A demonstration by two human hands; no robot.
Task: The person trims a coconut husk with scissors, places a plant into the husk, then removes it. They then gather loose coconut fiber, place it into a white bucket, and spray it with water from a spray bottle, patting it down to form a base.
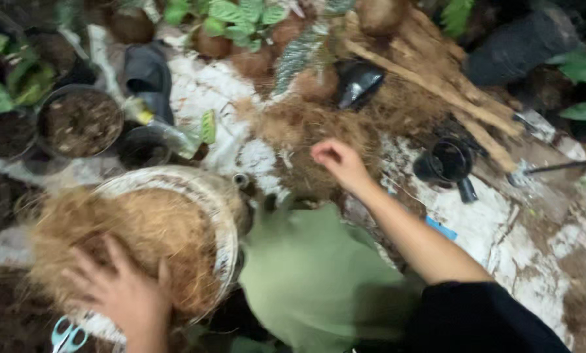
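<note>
The left hand lies flat with fingers spread, pressing on the coconut fibre that fills a round white basin at the near left edge of the dirty white ground sheet; it grips nothing. A pair of light-blue-handled scissors lies just beside that wrist, at the near edge. The right hand reaches out over the middle of the sheet with its fingers curled in over a loose heap of brown fibre; motion blur hides whether they pinch any strands. A green cloth sits between the two arms. Beyond the heap lie pale split wood pieces. A small black pot stands right of the hand, and a soil-filled black pot stands at the far left.
</note>
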